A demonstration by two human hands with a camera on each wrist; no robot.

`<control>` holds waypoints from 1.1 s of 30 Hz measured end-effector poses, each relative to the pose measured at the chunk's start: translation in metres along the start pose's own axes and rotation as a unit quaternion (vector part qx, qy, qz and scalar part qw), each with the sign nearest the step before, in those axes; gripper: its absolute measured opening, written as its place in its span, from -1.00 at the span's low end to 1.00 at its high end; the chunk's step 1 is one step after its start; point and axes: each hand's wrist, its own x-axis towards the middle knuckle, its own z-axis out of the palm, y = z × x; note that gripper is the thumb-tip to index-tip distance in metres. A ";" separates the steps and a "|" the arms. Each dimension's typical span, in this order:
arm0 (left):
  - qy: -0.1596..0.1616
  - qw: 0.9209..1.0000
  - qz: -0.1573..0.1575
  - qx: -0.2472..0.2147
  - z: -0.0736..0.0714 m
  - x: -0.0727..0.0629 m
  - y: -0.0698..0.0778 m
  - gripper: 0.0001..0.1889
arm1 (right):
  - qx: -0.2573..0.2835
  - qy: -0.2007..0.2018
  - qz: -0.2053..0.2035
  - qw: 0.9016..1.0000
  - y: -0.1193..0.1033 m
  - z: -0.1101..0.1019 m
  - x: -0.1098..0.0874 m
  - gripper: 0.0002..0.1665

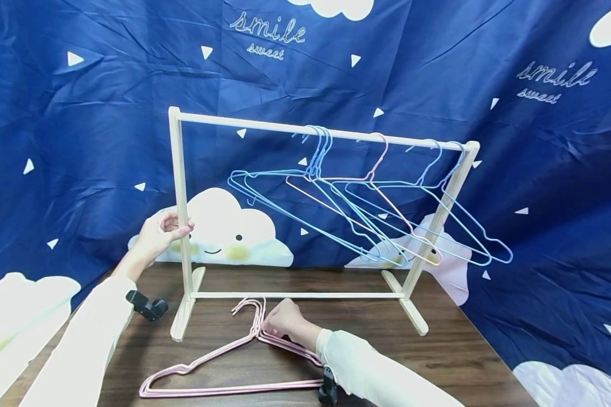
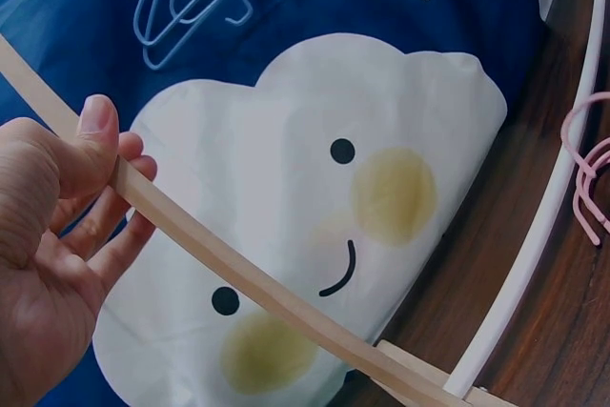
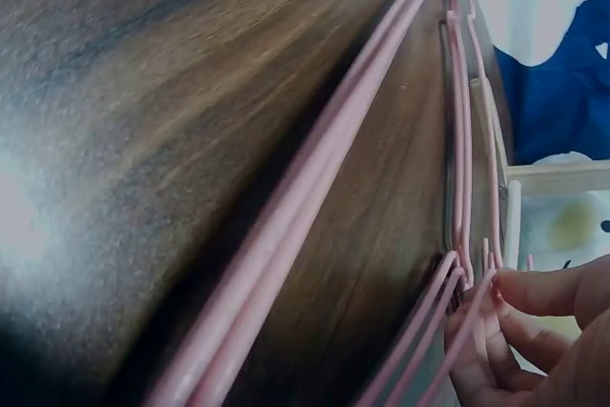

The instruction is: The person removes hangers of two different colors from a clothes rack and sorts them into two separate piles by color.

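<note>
My left hand point(image 1: 158, 234) grips the left post point(image 1: 181, 186) of a pale wooden clothes rack, thumb on one side and fingers around the other. On the table in front, a few pink hangers point(image 1: 219, 390) lie stacked, hooks toward the rack. My right hand point(image 1: 287, 319) is at their necks; in the right wrist view its thumb and fingers point(image 3: 543, 290) pinch a pink hanger point(image 3: 492, 164) that stands slightly apart from the others. Several blue hangers point(image 1: 275, 210) and one pink hanger point(image 1: 379, 148) hang from the rack's top rail point(image 1: 265, 125).
The rack's feet point(image 1: 183, 319) stand on a dark wood table point(image 1: 366, 316), joined by a low white bar point(image 1: 295, 295). Behind hangs a blue cloth point(image 1: 107, 141) with clouds and triangles. The hanging hangers crowd the middle and right of the rail.
</note>
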 end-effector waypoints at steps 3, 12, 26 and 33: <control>-0.001 1.000 0.000 0.003 0.000 0.001 0.001 -0.69 | -0.058 0.014 -0.011 0.998 0.002 0.002 0.001 -0.87; -0.005 1.000 0.009 -0.002 0.001 0.001 0.002 -0.67 | -0.087 0.019 0.006 0.996 0.002 0.005 0.000 -0.82; -0.004 1.000 0.006 -0.012 0.002 -0.002 0.003 -0.68 | -0.090 -0.053 -0.017 0.994 -0.014 -0.017 -0.004 -0.84; -0.001 1.000 -0.001 0.002 0.002 -0.002 0.004 -0.71 | -0.082 -0.137 -0.145 0.976 -0.095 -0.102 -0.010 -0.85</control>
